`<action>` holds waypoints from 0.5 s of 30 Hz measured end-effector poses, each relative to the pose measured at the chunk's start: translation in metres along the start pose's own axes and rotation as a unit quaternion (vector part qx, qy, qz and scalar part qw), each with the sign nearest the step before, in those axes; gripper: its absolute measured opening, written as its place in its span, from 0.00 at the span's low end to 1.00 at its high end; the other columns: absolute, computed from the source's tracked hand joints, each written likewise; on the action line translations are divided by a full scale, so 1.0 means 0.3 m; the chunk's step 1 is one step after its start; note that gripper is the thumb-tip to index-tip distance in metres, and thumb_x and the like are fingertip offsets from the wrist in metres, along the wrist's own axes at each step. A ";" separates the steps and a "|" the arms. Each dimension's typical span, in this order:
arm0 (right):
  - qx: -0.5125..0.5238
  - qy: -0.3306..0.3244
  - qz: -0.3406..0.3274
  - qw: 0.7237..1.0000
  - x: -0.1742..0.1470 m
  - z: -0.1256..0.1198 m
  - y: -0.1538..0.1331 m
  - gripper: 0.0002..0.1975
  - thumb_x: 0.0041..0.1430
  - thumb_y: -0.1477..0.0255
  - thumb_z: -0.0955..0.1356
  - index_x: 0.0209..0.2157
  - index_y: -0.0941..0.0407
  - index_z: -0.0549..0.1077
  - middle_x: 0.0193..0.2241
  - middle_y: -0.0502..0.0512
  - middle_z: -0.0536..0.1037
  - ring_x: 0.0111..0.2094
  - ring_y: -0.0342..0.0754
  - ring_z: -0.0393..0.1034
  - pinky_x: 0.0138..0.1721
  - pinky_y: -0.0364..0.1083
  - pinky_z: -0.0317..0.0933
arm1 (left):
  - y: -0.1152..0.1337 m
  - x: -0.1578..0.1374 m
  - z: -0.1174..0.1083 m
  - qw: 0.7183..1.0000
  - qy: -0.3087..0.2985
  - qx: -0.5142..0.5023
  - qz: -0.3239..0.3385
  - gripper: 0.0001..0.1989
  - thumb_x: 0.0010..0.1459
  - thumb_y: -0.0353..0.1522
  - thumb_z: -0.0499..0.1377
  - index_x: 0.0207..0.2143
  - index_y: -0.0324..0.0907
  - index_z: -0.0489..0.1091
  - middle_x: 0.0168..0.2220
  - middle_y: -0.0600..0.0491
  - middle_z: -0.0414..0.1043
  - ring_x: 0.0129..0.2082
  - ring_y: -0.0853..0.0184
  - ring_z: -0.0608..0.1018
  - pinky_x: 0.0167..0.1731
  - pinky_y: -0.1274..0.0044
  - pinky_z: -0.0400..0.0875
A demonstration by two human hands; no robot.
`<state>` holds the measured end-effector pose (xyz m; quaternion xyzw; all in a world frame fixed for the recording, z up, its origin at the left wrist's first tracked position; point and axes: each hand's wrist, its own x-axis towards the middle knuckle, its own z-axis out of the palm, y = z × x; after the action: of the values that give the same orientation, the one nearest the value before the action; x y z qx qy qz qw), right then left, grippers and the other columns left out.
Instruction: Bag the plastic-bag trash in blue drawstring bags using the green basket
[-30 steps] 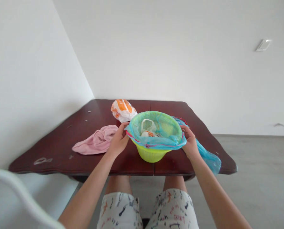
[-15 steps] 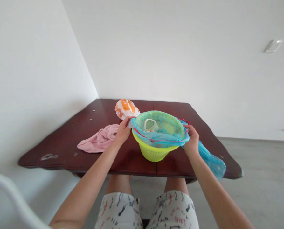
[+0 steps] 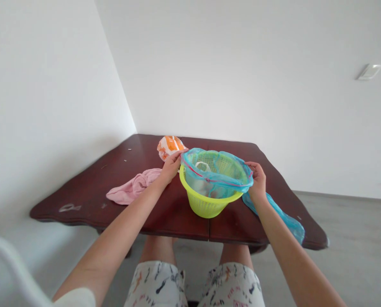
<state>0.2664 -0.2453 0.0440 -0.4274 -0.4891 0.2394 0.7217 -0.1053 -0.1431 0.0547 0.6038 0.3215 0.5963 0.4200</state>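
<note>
A yellow-green plastic basket (image 3: 206, 207) with perforated sides stands on the table before me. Over its mouth stretches a thin blue plastic bag (image 3: 222, 182) with a pink drawstring along its edge. My left hand (image 3: 173, 164) pinches the bag's edge at the left side, and my right hand (image 3: 257, 177) grips it at the right. Some of the basket's front rim shows bare below the bag. Inside, a white looped thing (image 3: 203, 166) shows through the film; what it belongs to I cannot make out.
A pink cloth (image 3: 134, 187) lies crumpled on the left of the dark red table (image 3: 91, 192). Behind the basket sits an orange-and-white plastic bag (image 3: 170, 146). Another stretch of blue plastic (image 3: 288, 219) lies by my right forearm, near the table's front right edge.
Both hands have lifted the blue bag's edge, so it stands higher over the basket and more of the yellow-green rim shows at the left front. The view has tilted slightly.
</note>
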 end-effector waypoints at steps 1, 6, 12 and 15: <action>-0.001 0.001 -0.009 1.000 0.008 -0.003 -0.010 0.20 0.62 0.53 0.84 0.48 0.47 0.82 0.43 0.54 0.91 0.40 0.55 0.84 0.43 0.52 0.79 | 0.020 0.005 -0.001 1.000 -0.007 0.007 0.010 0.33 0.67 0.60 0.75 0.60 0.45 0.89 0.62 0.41 0.90 0.65 0.46 0.87 0.73 0.54 0.78; -0.008 -0.010 -0.036 0.999 0.024 -0.048 -0.073 0.17 0.63 0.57 0.85 0.47 0.47 0.85 0.43 0.55 0.91 0.42 0.56 0.85 0.44 0.53 0.80 | 0.145 0.000 -0.027 0.998 -0.046 0.040 0.022 0.38 0.69 0.64 0.73 0.62 0.44 0.89 0.65 0.38 0.88 0.65 0.45 0.87 0.70 0.56 0.79; -0.027 -0.046 0.000 0.999 0.030 -0.082 -0.118 0.17 0.68 0.53 0.83 0.49 0.47 0.85 0.35 0.51 0.89 0.33 0.53 0.82 0.33 0.49 0.74 | 0.174 0.015 -0.057 0.994 -0.108 0.019 -0.013 0.38 0.77 0.65 0.63 0.68 0.47 0.86 0.67 0.40 0.87 0.71 0.43 0.85 0.74 0.55 0.77; -0.018 -0.073 0.019 0.997 0.042 -0.064 -0.121 0.19 0.69 0.50 0.82 0.50 0.47 0.84 0.36 0.52 0.89 0.31 0.52 0.81 0.31 0.48 0.73 | 0.137 0.067 -0.033 0.994 -0.099 0.002 -0.044 0.40 0.77 0.67 0.61 0.68 0.46 0.86 0.64 0.40 0.89 0.69 0.42 0.86 0.71 0.54 0.79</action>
<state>0.2863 -0.2620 0.0782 -0.4308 -0.5363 0.2752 0.6716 -0.1182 -0.1421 0.0996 0.6462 0.3056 0.5140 0.4741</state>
